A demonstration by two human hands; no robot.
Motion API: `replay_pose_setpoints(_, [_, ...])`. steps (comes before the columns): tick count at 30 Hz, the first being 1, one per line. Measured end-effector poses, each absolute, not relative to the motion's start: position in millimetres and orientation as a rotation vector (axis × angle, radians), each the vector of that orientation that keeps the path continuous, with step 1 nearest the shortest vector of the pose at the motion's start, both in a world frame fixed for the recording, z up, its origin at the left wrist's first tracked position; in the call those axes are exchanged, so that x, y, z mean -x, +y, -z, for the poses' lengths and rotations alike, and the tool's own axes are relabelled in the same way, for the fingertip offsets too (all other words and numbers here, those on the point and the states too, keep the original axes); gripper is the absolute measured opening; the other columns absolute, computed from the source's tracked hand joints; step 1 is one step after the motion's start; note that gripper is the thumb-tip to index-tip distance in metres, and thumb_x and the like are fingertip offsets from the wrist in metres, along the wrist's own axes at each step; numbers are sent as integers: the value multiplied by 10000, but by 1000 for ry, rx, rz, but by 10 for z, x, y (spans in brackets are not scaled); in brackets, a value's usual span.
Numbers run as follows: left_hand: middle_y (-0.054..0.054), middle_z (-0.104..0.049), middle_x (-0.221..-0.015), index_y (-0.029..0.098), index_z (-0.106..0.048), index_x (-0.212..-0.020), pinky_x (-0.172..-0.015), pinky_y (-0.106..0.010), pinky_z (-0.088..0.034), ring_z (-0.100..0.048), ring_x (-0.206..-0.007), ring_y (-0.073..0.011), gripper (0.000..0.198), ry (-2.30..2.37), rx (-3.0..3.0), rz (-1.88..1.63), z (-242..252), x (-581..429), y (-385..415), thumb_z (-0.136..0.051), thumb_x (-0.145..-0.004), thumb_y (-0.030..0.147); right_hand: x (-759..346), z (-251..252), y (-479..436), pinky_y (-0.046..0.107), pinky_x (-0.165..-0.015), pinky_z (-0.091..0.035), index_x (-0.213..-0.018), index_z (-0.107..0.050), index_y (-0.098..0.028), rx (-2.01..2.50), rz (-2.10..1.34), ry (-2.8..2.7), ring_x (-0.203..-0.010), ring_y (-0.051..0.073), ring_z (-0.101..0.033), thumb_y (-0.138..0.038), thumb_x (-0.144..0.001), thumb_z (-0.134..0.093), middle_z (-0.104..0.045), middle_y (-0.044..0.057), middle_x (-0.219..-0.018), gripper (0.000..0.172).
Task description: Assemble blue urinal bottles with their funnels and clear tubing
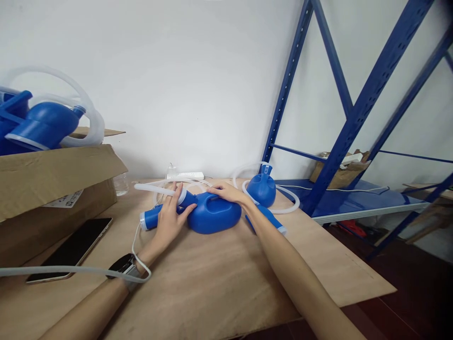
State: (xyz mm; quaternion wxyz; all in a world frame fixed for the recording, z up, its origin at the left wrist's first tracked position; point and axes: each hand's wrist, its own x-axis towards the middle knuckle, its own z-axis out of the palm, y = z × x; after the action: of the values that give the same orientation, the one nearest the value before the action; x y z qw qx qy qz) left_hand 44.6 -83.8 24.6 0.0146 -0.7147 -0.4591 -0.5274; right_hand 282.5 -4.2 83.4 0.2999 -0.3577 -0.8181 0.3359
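Note:
A blue plastic bottle (214, 215) lies on its side on the wooden table (198, 283). My left hand (171, 217) is closed around its neck, near a whitish cap with a clear tube (152, 188). On top of the bottle, by the handle opening, rests my right hand (226, 192), its fingers on the handle. Behind my left hand lies a blue cylindrical piece (150, 219) with a pale rim. To the right stands a second blue bottle (262, 189) with a coiled tube, and another blue cylinder (271, 218) lies in front of it.
An open cardboard box (56, 189) with blue bottles and tubes stands at the left. Beside it lies a black phone (76, 245). A white cable (71, 269) crosses my left wrist. Behind are a power strip (191, 175) and, rightward, a blue metal rack (354, 127).

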Motion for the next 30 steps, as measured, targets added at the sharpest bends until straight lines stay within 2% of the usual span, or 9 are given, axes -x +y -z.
replay_pose_setpoints(4, [-151, -458, -1589, 246, -383, -1572, -1204, -540, -361, -417, -1479, -336, 702, -1365, 2241, 1651, -249, -439, -845, -633, -951, 455, -2837, -819, -5, 275, -728, -434, -815, -759, -154, 1004, -860, -2173, -776, 178, -596, -621, -882, -625, -714, 22, -831, 491])
replay_pose_setpoints(11, [-169, -467, -1580, 225, -409, -1559, -1187, -523, -388, -453, -1455, -335, 693, -1293, 2282, 1548, -265, -321, -818, -601, -962, 518, -2849, -820, -14, 273, -752, -444, -879, -783, -165, 1020, -839, -2182, -818, 190, -624, -611, -899, -613, -747, 24, -882, 478])
replay_pose_setpoints(16, [-185, -476, -1568, 225, -355, -1579, -1163, -538, -408, -450, -1453, -350, 737, -1298, 2252, 1487, -188, -300, -753, -568, -962, 568, -2838, -839, -47, 266, -668, -402, -778, -737, -151, 991, -860, -2194, -710, 159, -554, -662, -899, -580, -671, 8, -752, 549])
replay_pose_setpoints(22, [-224, -352, -1624, 191, -276, -1604, -1163, -547, -400, -385, -1487, -380, 770, -1397, 2162, 1484, -110, -352, -800, -563, -973, 527, -2818, -870, -75, 267, -659, -378, -736, -697, -144, 997, -864, -2164, -694, 148, -508, -651, -869, -609, -610, 0, -713, 531])
replay_pose_setpoints(25, [-218, -454, -1555, 196, -279, -1607, -1136, -557, -424, -433, -1452, -387, 746, -1407, 2164, 1472, -105, -355, -853, -554, -984, 501, -2819, -872, -79, 270, -656, -372, -723, -681, -146, 982, -886, -2160, -682, 145, -498, -658, -868, -604, -589, -7, -699, 538])
replay_pose_setpoints(30, [-163, -578, -1446, 249, -377, -1571, -1091, -520, -478, -547, -1357, -357, 620, -1394, 2175, 1493, -129, -365, -923, -524, -1006, 457, -2826, -856, -58, 269, -654, -382, -759, -712, -150, 1021, -889, -2171, -695, 155, -523, -679, -866, -596, -631, 6, -723, 552])
